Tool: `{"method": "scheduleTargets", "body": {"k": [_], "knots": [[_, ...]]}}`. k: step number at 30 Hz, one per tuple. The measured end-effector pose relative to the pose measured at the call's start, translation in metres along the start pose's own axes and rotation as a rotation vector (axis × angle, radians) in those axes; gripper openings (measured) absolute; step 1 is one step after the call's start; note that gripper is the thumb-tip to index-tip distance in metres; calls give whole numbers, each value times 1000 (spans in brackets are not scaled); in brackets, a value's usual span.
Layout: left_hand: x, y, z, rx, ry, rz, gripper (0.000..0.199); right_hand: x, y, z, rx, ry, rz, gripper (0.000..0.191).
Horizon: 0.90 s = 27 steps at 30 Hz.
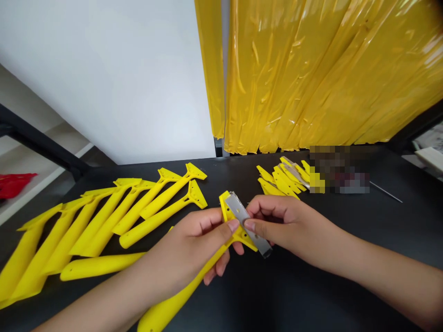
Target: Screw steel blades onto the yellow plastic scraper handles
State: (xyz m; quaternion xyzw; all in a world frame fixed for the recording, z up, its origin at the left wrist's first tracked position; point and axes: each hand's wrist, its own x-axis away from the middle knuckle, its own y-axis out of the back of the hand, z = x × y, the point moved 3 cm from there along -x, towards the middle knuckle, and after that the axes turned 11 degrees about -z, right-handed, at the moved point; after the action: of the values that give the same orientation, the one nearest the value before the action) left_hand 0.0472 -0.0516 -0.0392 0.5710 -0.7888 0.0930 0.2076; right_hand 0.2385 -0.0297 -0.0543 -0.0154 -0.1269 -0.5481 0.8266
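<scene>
My left hand (pixel 197 249) is wrapped round a yellow scraper handle (pixel 169 302) just below its flared head, the thumb pressing near the metal. A flat grey metal blade plate (pixel 247 221) lies at a slant across that head. My right hand (pixel 277 219) pinches the plate's edge between thumb and fingers; its lower end sticks out past the head. Whether the plate is fixed to the head I cannot tell. Left of my hands, several more yellow scraper handles (pixel 152 205) lie in a slanted row on the black table.
Small yellow pieces (pixel 284 180) lie piled beyond my right hand, with a metal strip among them. A thin metal rod (pixel 386 191) rests at the right near a blurred-out patch. Yellow plastic sheeting (pixel 294 78) hangs at the back, beside a white panel (pixel 138 74). The black table (pixel 346 295) extends rightward.
</scene>
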Motion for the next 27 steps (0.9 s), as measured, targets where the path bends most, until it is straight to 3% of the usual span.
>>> {"method": "scheduleTargets", "body": {"k": [5,10,12,16,21,24,27], "knots": [[-6,0,-6,-25,48,36,35,-2,-1,-7,-67,3,-47,35],[-13,2,4,109,59,40,35,3,13,-6,-128,171,-179,28],[-14,4,9,166,71,42,36,7,20,-4,-146,181,-166,24],[-16,10,13,169,80,32,40,12,28,-4,23,134,-60,16],[-15,9,14,143,64,89,43,11,30,-16,92,-53,25,11],[-11,2,21,88,93,153,31,8,24,-19,6,-78,34,17],[-8,-10,29,55,139,209,20,6,14,-20,-215,-83,-30,24]]}}
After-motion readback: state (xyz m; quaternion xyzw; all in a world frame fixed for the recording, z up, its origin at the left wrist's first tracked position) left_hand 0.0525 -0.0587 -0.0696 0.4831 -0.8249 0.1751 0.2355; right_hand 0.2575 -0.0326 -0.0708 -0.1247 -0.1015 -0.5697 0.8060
